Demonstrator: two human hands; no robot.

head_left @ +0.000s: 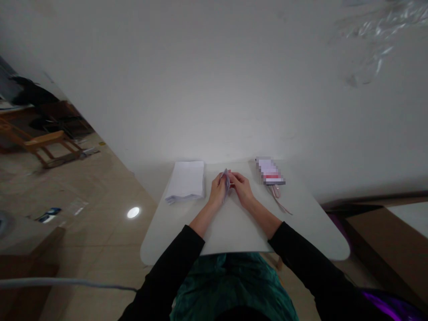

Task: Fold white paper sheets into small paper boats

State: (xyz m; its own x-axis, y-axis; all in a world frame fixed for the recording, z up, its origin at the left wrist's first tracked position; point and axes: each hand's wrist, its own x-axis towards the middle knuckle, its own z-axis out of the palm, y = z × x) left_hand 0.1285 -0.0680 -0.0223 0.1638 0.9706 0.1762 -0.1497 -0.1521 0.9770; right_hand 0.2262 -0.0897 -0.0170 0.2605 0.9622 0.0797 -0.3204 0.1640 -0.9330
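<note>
Head view: both hands meet at a small folded paper (227, 183) over the white table (240, 232).

Near the middle of the table's far edge, the left hand (217, 190) grips the paper between its fingers, and the right hand (243, 189) pinches it from the other side (its folds stand roughly upright); a stack of white sheets (187, 178) lies by the far left corner, and a pixelated item (269, 170) with a pink cord (276, 192) lies towards the far right corner.

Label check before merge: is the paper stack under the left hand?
No, the paper stack lies on the table beside the left hand, with a narrow gap showing between them.
</note>
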